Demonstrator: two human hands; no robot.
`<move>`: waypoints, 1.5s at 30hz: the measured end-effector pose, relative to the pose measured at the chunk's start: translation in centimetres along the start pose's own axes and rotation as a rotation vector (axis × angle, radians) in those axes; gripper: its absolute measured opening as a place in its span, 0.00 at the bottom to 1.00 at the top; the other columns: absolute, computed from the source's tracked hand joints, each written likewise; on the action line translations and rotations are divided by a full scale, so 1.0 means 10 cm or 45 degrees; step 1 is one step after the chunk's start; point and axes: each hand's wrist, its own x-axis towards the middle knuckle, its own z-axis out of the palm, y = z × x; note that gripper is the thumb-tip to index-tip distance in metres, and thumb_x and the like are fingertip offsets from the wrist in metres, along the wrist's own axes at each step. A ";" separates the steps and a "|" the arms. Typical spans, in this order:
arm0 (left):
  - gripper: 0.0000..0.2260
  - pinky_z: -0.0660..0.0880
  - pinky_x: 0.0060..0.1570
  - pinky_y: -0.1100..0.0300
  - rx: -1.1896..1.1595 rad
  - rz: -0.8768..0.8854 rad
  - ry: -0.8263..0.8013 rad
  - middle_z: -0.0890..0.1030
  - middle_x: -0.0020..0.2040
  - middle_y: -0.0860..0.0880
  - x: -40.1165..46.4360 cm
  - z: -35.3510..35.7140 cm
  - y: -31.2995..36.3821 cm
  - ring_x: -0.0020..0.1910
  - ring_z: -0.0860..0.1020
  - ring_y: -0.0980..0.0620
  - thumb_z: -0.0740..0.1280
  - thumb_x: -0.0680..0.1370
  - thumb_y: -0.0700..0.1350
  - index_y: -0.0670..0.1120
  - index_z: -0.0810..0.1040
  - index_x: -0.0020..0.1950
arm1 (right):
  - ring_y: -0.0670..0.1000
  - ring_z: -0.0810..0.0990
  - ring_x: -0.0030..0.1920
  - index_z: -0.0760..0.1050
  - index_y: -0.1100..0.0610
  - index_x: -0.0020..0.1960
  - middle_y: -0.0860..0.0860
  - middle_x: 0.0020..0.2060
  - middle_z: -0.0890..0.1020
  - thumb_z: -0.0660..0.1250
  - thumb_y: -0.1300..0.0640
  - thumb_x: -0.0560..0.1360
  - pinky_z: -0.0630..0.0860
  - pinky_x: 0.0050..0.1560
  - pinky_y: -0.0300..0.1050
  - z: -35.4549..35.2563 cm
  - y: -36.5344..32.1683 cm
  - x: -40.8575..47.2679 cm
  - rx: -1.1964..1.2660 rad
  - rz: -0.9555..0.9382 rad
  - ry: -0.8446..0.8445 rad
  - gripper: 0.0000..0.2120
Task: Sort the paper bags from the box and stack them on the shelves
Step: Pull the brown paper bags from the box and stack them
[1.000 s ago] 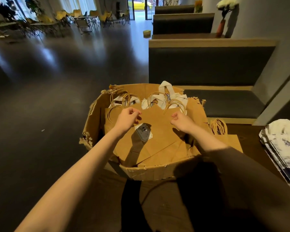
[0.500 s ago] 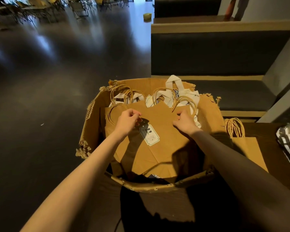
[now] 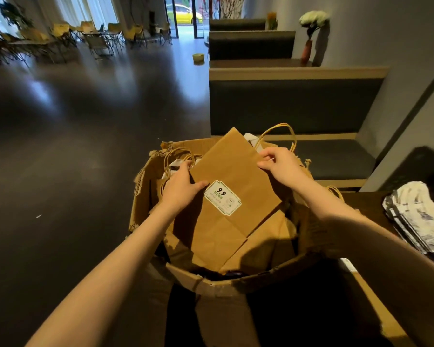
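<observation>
While both hands work over the torn cardboard box (image 3: pixel 145 204), a flat brown paper bag (image 3: pixel 238 179) is tilted up out of it, its top corner rising above the box's far rim. The left hand (image 3: pixel 182 187) grips the bag's left edge, thumb lying across the front face just beside a white label (image 3: pixel 223 198) printed with "9.9"; the fingers go behind the paper and cannot be seen. The right hand (image 3: pixel 280 165) pinches the bag's right edge, fingers curled, close to the twisted paper handle (image 3: pixel 281 136) that loops up past the box's far side. More brown bags (image 3: pixel 268 242) lie folded inside the box beneath the lifted one, and other handles (image 3: pixel 178 156) and a bit of white paper stick up at the box's far left corner. Just right of the box, 1 more brown handle (image 3: pixel 335 191) peeks out, and further right of the box a stack of white printed bags (image 3: pixel 416 219) rests on a dark wooden surface (image 3: pixel 366 204). Beyond the box stands a dark upholstered bench (image 3: pixel 291 106) with a wooden ledge. Well beyond that, a vase of white flowers (image 3: pixel 311 33) sits by the wall. Left of the box stretches a dark, glossy floor (image 3: pixel 73 146).
</observation>
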 end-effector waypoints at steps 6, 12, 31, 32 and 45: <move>0.20 0.76 0.56 0.48 -0.208 0.042 -0.066 0.79 0.59 0.49 -0.14 -0.11 0.09 0.55 0.78 0.50 0.68 0.75 0.50 0.46 0.74 0.65 | 0.43 0.75 0.52 0.78 0.55 0.58 0.45 0.50 0.79 0.65 0.60 0.77 0.69 0.55 0.38 -0.21 -0.18 -0.14 -0.003 -0.160 0.100 0.11; 0.15 0.72 0.46 0.57 -0.291 -0.047 0.337 0.79 0.54 0.52 -0.25 -0.17 -0.01 0.51 0.77 0.52 0.64 0.78 0.50 0.49 0.73 0.65 | 0.41 0.76 0.51 0.76 0.52 0.59 0.44 0.52 0.78 0.62 0.61 0.78 0.71 0.46 0.30 -0.20 -0.11 -0.24 0.140 -0.175 0.212 0.11; 0.15 0.72 0.61 0.53 -0.701 -0.229 0.551 0.77 0.62 0.48 -0.32 0.05 -0.28 0.58 0.74 0.54 0.63 0.79 0.44 0.44 0.71 0.65 | 0.56 0.75 0.55 0.68 0.64 0.68 0.58 0.55 0.77 0.64 0.61 0.76 0.71 0.52 0.45 0.57 0.81 0.05 -0.447 0.348 -0.509 0.21; 0.14 0.72 0.61 0.53 -0.697 -0.231 0.552 0.77 0.61 0.48 -0.32 0.05 -0.29 0.58 0.74 0.53 0.63 0.79 0.45 0.44 0.71 0.65 | 0.57 0.76 0.57 0.68 0.64 0.68 0.59 0.58 0.77 0.65 0.60 0.76 0.72 0.55 0.46 0.59 0.83 0.05 -0.452 0.349 -0.488 0.22; 0.12 0.73 0.59 0.56 -0.750 -0.251 0.631 0.79 0.59 0.46 -0.38 -0.01 -0.25 0.56 0.76 0.52 0.63 0.79 0.43 0.42 0.74 0.62 | 0.55 0.76 0.57 0.70 0.57 0.66 0.55 0.58 0.78 0.63 0.52 0.78 0.73 0.55 0.48 0.32 0.46 0.01 -0.636 0.153 -0.404 0.18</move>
